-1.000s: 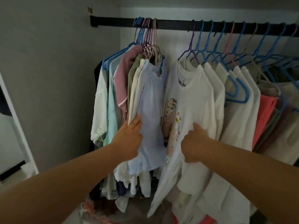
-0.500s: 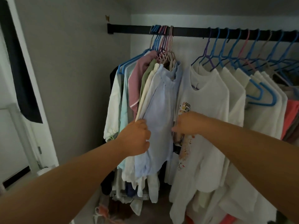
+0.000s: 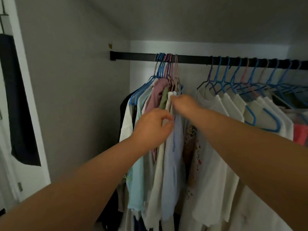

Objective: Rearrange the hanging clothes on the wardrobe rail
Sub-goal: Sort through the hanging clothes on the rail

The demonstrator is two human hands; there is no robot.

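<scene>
A black rail (image 3: 191,59) runs across the wardrobe. A tight bunch of clothes hangs at its left: mint, pink, olive, cream and a pale blue shirt (image 3: 173,164). My left hand (image 3: 153,127) pinches the cream garment's (image 3: 159,169) edge beside the blue shirt. My right hand (image 3: 184,104) is higher, gripping the blue shirt's shoulder near its hanger. A white printed T-shirt (image 3: 211,147) hangs just right of a gap in the rail, partly hidden by my right arm.
Several white shirts on blue hangers (image 3: 250,90) and a coral garment (image 3: 300,134) fill the rail's right side. The grey side wall (image 3: 75,97) stands left of the bunch. A dark cloth (image 3: 18,100) hangs on the white frame at far left.
Both hands have risen along the clothes. My right hand left the printed T-shirt and went to the blue shirt's shoulder. The view tilted up and the rail sits lower in frame.
</scene>
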